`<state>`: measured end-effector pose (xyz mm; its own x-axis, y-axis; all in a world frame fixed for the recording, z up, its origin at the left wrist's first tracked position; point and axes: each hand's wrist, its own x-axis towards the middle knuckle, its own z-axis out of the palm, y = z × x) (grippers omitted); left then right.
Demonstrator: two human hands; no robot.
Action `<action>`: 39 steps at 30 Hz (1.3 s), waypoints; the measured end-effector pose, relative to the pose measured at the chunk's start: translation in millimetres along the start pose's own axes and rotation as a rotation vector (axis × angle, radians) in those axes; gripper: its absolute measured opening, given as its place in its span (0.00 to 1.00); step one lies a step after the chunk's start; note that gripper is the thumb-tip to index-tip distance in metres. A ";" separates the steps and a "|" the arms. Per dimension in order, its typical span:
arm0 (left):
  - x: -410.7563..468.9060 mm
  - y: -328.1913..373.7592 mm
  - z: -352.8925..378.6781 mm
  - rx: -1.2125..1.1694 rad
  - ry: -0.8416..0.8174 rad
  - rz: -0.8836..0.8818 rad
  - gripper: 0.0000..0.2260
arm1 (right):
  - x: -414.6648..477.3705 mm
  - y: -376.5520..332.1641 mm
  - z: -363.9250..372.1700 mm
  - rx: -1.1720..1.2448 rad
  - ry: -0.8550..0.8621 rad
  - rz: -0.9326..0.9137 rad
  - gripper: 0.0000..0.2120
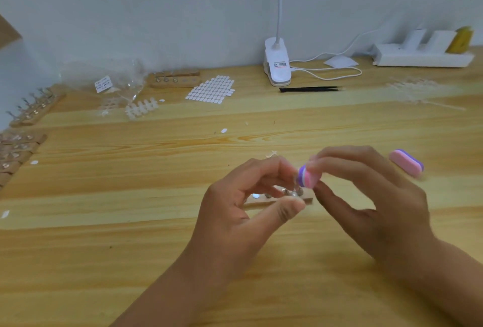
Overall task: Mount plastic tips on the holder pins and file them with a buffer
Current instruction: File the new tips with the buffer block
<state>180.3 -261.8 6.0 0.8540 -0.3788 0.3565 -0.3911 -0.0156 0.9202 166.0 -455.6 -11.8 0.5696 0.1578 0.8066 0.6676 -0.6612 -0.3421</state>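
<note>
A small wooden holder with metal pins lies on the table in front of me, partly hidden by my fingers. My left hand pinches a clear plastic tip on one pin between thumb and fingers. My right hand pinches a pink and purple buffer block and holds it against that tip. A second pink and purple buffer lies on the table to the right.
Other wooden holders with pins sit along the left edge, another holder at the back. A sheet of white stickers, a strip of tips, black tweezers, a clip lamp and a power strip lie at the back.
</note>
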 end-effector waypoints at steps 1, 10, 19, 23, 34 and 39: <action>-0.4 -0.3 -0.5 -0.006 0.014 -0.009 0.10 | 0.7 3.0 -0.4 -0.015 0.008 0.047 0.13; -1.2 -1.8 -0.1 -0.021 0.027 -0.004 0.11 | 0.4 4.6 -0.1 -0.025 -0.003 0.086 0.11; 1.6 -3.0 -1.3 -0.375 -0.044 -0.077 0.08 | 1.0 4.4 -2.7 0.071 0.007 0.180 0.14; 2.0 -4.7 1.0 -0.390 -0.055 -0.095 0.09 | -0.7 -11.0 0.0 0.038 0.037 0.013 0.11; 2.8 -10.2 0.7 -0.370 -0.023 -0.165 0.10 | -0.3 -2.9 0.9 -0.011 0.002 -0.008 0.12; 4.0 -9.2 -0.8 -0.398 -0.019 -0.198 0.11 | 1.0 -6.0 0.8 0.028 0.026 0.049 0.13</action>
<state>187.5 -262.5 -0.9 0.8913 -0.4212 0.1677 -0.0552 0.2663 0.9623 162.9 -450.9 -9.3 0.5896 0.1060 0.8007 0.6523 -0.6471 -0.3946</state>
